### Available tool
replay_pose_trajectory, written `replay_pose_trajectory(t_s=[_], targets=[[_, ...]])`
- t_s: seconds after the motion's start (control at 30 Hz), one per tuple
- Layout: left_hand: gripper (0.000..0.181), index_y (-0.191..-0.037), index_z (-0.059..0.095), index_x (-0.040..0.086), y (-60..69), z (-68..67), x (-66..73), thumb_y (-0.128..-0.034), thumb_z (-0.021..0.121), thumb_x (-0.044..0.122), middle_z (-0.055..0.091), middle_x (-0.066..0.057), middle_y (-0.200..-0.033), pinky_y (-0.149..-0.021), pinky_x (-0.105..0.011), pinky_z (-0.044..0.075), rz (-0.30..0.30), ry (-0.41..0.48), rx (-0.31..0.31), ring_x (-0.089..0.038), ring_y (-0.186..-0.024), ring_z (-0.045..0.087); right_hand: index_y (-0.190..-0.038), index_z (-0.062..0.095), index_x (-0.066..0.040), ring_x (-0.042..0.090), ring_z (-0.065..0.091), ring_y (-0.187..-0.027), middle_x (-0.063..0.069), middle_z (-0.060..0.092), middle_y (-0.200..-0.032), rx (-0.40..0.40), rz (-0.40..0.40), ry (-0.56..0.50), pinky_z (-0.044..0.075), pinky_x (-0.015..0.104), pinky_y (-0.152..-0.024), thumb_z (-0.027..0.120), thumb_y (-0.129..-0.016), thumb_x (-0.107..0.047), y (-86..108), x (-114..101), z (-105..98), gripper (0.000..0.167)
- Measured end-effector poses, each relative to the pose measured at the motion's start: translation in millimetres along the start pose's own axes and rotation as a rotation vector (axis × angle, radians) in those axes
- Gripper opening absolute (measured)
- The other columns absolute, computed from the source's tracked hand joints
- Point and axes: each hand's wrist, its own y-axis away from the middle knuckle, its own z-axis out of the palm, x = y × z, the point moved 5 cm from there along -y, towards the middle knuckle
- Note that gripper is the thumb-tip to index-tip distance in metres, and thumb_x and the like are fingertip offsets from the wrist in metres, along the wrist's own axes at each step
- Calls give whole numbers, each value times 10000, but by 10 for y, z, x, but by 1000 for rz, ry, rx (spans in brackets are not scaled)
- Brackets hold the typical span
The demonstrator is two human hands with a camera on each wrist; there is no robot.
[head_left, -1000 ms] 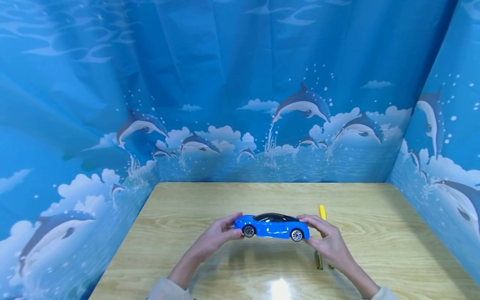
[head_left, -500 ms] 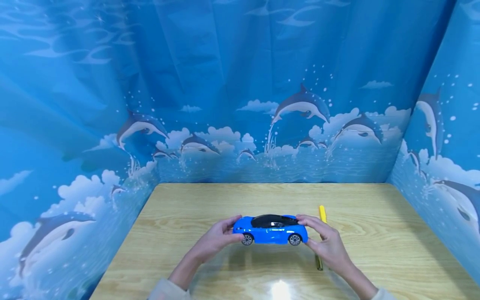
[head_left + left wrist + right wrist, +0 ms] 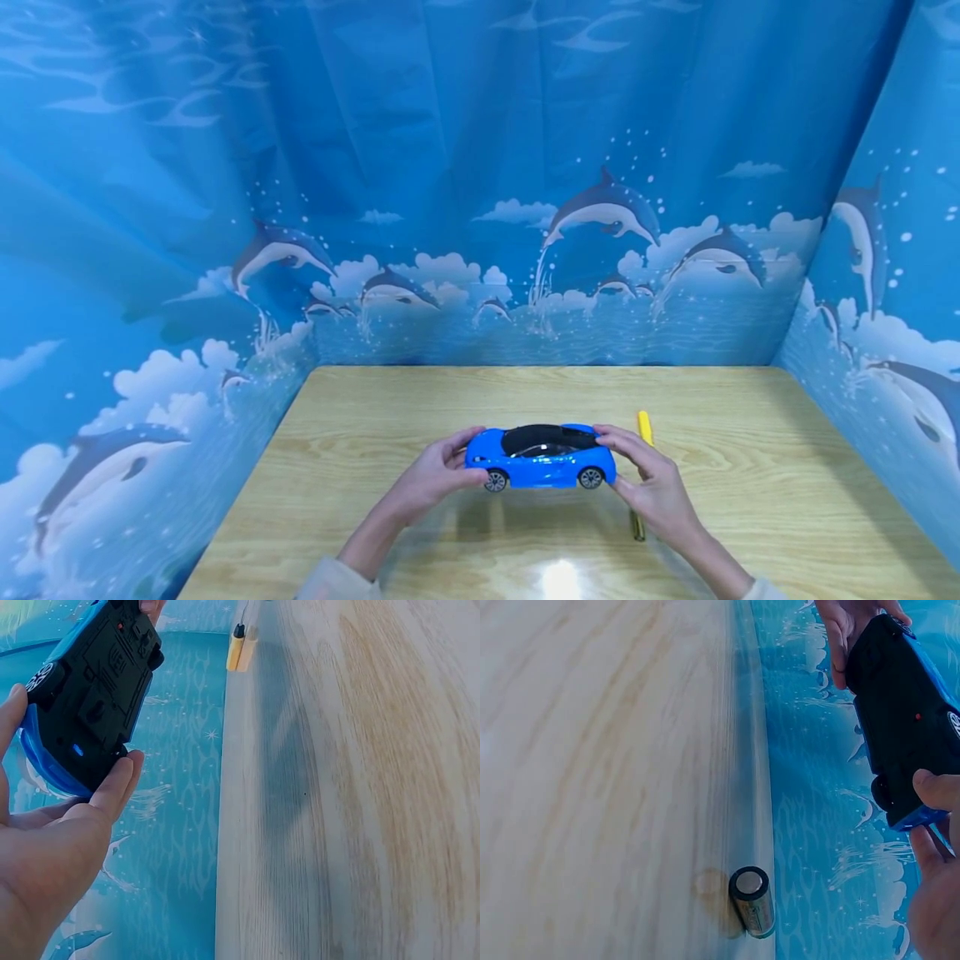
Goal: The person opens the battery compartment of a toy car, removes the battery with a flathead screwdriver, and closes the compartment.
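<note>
Both hands hold a blue toy car (image 3: 543, 467) with a black roof above the table, its side facing the head camera. At the car's left end, the left hand (image 3: 435, 477) grips it between thumb and fingers. The right hand (image 3: 656, 487) pinches the opposite end the same way. From below, the left wrist view shows the car's black underside (image 3: 101, 694), with a small red button on it. That red button (image 3: 919, 716) appears in the right wrist view too, where the right hand (image 3: 937, 847) has its thumb against the underside.
On the wood-grain table (image 3: 375, 400), a yellow-handled screwdriver (image 3: 645, 427) lies beyond the right hand, which partly covers it. A battery (image 3: 637, 525) is beside that wrist, also visible as a battery (image 3: 752, 900) in the right wrist view. A dolphin-print curtain (image 3: 450, 167) surrounds the table.
The car has tilted so that more of its black roof faces the head camera. Both hands have stayed nearly in place with their grip unchanged.
</note>
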Motion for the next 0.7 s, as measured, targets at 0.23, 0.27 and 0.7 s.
replay_pose_trajectory(t_s=[0.23,0.27,0.7], targets=[[872,-1589,325,-3,5,-2,6,-899,808,223,321,-266,-1617,-1096,-335,489,5,-8,8,-397,-1442,417,-1227,678,46,128,578,-1303,288,626,-1311,-12,-7,-36,492,250,-1069,727,-701,309,-8,-11,4,590],[874,-1590,321,-4,7,-2,9,-899,806,223,320,-265,-1617,-1098,-337,487,7,-7,8,-397,-1443,416,-1231,675,51,129,577,-1304,294,622,-1311,-14,-13,-41,494,250,-1064,721,-695,316,-10,-16,4,600],[885,-1604,286,-2,10,-9,15,-903,804,148,326,-277,-1612,-1081,-328,502,43,61,-11,-387,-1442,421,-1409,560,50,90,515,-1357,280,473,-1498,-203,150,-161,457,257,-1111,791,-801,112,18,64,-45,654]])
